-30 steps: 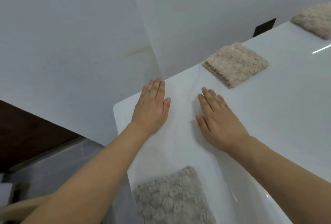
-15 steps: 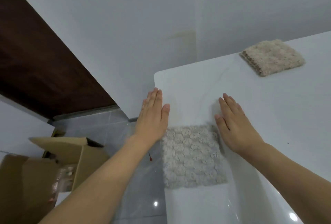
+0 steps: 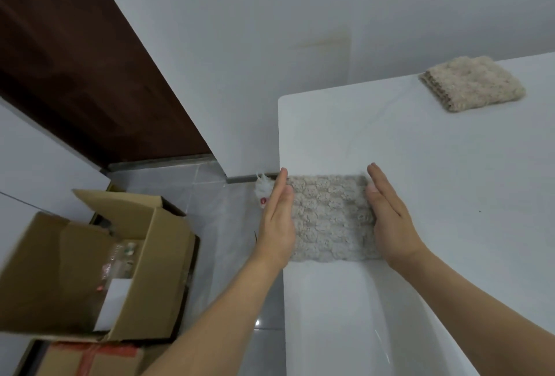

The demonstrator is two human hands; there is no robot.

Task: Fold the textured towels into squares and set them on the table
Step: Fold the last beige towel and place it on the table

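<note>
White counter [image 3: 420, 180], near corner: folded towel [image 3: 330, 219], soft, light, limp. We flank it, left hand [image 3: 277, 219] and right hand [image 3: 389, 216] flat-fingered against its sides; lift by both edges.

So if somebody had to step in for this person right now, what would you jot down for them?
Left hand: flat, fingers straight, against the left edge of the grey folded towel.
Right hand: flat against its right edge.
Grey towel lies near the left edge of the white table; a beige folded towel sits at the far side.
Done: both look folded into squares.
Left: square up the grey one; more towels cannot be seen.
</note>
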